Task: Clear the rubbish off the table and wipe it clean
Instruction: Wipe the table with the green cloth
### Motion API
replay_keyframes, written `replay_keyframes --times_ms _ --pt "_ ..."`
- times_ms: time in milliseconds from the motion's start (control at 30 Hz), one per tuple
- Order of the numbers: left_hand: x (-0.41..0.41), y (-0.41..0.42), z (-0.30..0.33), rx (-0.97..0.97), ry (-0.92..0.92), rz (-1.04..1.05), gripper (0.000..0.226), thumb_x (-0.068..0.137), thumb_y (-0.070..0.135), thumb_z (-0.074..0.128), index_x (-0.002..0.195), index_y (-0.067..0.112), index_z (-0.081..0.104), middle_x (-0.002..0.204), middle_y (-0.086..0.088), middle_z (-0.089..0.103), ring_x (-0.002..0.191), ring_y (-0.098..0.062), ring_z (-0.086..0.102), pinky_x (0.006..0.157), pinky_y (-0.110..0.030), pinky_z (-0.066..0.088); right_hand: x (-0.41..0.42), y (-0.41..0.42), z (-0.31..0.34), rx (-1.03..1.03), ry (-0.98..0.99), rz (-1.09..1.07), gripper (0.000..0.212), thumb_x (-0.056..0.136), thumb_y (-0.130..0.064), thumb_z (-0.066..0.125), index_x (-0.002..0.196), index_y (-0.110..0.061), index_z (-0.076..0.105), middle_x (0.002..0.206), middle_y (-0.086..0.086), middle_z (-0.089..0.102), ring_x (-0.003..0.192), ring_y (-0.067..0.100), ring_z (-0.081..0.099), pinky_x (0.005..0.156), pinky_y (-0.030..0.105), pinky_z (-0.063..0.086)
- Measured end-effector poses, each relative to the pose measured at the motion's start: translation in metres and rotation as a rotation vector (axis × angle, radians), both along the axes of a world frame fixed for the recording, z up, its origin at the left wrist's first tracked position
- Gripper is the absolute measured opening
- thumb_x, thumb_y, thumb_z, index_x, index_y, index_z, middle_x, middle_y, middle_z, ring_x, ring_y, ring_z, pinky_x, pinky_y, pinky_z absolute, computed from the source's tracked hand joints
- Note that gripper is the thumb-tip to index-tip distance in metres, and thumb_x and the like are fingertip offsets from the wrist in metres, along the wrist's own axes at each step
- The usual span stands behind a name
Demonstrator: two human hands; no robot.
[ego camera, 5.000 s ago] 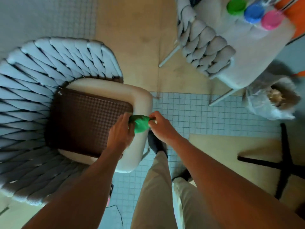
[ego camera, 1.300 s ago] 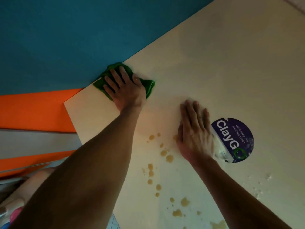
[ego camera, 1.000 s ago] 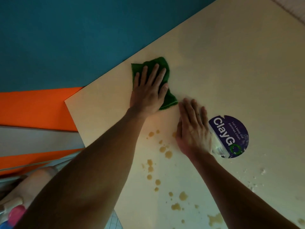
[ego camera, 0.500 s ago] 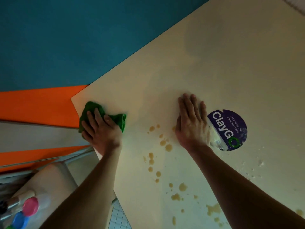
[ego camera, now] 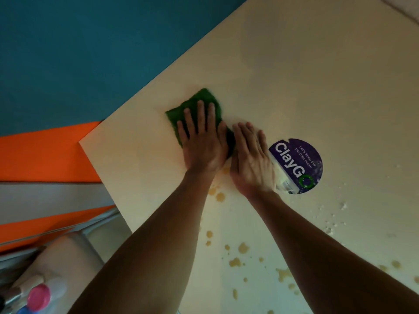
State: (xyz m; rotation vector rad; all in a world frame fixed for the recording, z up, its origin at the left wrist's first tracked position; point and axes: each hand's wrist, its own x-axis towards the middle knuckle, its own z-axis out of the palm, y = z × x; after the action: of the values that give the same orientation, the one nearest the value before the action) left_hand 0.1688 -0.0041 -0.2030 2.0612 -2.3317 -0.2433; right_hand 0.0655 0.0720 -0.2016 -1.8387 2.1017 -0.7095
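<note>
While my left hand (ego camera: 204,141) presses flat on the green cloth (ego camera: 195,109), fingers straight and spread, nothing is clenched: the cloth is pinned under the palm, not gripped. It lies on the cream table (ego camera: 317,75), toward the 10 o'clock part of the visible top, near the edge but apart from it. My right hand (ego camera: 251,159) rests flat on the bare top just beside the cloth at its 3 o'clock, fingers straight and holding nothing.

Head view, hazards as I judge them:

1. Brown spill drops (ego camera: 235,261) run from the wrists toward 6 o'clock. A stroke pulled through them with a loaded cloth may smear rather than lift.
2. One brown spot (ego camera: 225,170) sits between the two hands. The bracing hand may slide into it and track it.
3. The round purple sticker (ego camera: 297,165) touches my right hand at 3 o'clock, and its near edge looks torn. A wet pass may peel it further.
4. White specks (ego camera: 335,218) at 4 o'clock could be swept off onto the floor.
5. An unbunched cloth under a flat palm may slip out.
</note>
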Motion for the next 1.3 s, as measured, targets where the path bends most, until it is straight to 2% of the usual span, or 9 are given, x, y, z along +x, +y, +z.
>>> replay_keyframes --times_ms 100,200,333,533,700,900,1033,1167,1300 --pt "0.026 0.015 0.0 -0.036 -0.019 -0.219 0.056 0.107 0.045 0.019 0.16 0.027 0.017 0.168 0.0 0.013 0.154 -0.032 0.01 0.123 -0.053 0.011 0.001 0.001 0.004 -0.011 -0.035 -0.023 0.049 0.101 -0.018 0.03 0.147 -0.003 0.039 0.151 0.019 0.041 0.147 0.029 0.027 0.124 0.043 0.016" --pt "0.057 0.034 0.0 -0.036 -0.024 -0.22 0.054 0.107 0.046 0.021 0.159 0.031 0.022 0.167 0.004 0.016 0.154 -0.029 0.01 0.123 -0.051 0.011 0.0 -0.001 0.001 -0.043 -0.028 -0.034 0.047 0.1 -0.014 0.032 0.143 0.001 0.044 0.147 0.021 0.045 0.145 0.031 0.031 0.123 0.044 0.019" --pt "0.097 0.074 0.002 0.002 -0.023 -0.049 0.053 0.106 0.049 0.019 0.158 0.036 0.019 0.167 0.008 0.013 0.155 -0.024 0.007 0.124 -0.048 0.009 -0.005 0.001 -0.002 -0.022 0.017 0.045 0.053 0.09 -0.009 0.033 0.139 0.003 0.048 0.147 0.02 0.045 0.145 0.034 0.031 0.122 0.047 0.02" --pt "0.117 0.114 0.009 -0.043 0.013 0.193 0.05 0.104 0.049 0.033 0.15 0.034 0.042 0.16 0.001 0.036 0.148 -0.03 0.029 0.118 -0.052 0.023 -0.033 0.02 0.006 0.105 0.167 0.185 0.059 0.093 -0.01 0.048 0.151 -0.01 0.036 0.16 0.012 0.028 0.151 0.032 0.015 0.122 0.053 0.013" --pt "0.107 0.14 0.008 0.069 0.083 0.602 0.056 0.102 0.056 0.016 0.156 0.042 0.019 0.168 0.001 0.011 0.155 -0.03 0.005 0.123 -0.055 0.002 -0.047 0.043 0.0 0.086 0.229 0.211 0.054 0.099 -0.021 0.037 0.153 -0.015 0.032 0.161 0.009 0.025 0.152 0.029 0.013 0.122 0.053 0.012" --pt "0.072 0.126 0.007 0.039 0.112 0.702 0.062 0.102 0.048 0.015 0.16 0.024 0.016 0.167 -0.012 0.01 0.154 -0.038 0.005 0.123 -0.056 0.005 -0.044 0.042 0.0 0.093 0.224 0.189 0.054 0.101 -0.025 0.033 0.153 -0.017 0.03 0.162 0.008 0.024 0.152 0.027 0.011 0.122 0.052 0.012" --pt "0.03 0.099 0.003 0.015 0.122 0.532 0.062 0.104 0.046 0.017 0.16 0.019 0.019 0.167 -0.014 0.013 0.153 -0.039 0.007 0.123 -0.056 0.007 -0.046 0.041 0.0 0.079 0.191 0.173 0.054 0.098 -0.021 0.037 0.152 -0.014 0.035 0.16 0.009 0.028 0.151 0.028 0.016 0.122 0.052 0.013" --pt "0.002 0.087 -0.002 -0.043 0.089 0.153 0.056 0.106 0.043 0.024 0.158 0.022 0.028 0.165 -0.012 0.021 0.152 -0.039 0.014 0.122 -0.057 0.012 -0.046 0.039 0.002 0.066 0.163 0.145 0.055 0.095 -0.014 0.043 0.149 -0.007 0.037 0.158 0.013 0.032 0.15 0.027 0.021 0.123 0.05 0.013" --pt "0.021 0.09 0.001 -0.029 0.02 -0.236 0.055 0.106 0.044 0.024 0.158 0.027 0.025 0.167 -0.006 0.017 0.154 -0.034 0.01 0.122 -0.055 0.014 -0.047 0.04 0.003 0.052 0.162 0.139 0.052 0.096 -0.015 0.04 0.148 -0.008 0.039 0.156 0.012 0.035 0.149 0.027 0.022 0.122 0.05 0.015"
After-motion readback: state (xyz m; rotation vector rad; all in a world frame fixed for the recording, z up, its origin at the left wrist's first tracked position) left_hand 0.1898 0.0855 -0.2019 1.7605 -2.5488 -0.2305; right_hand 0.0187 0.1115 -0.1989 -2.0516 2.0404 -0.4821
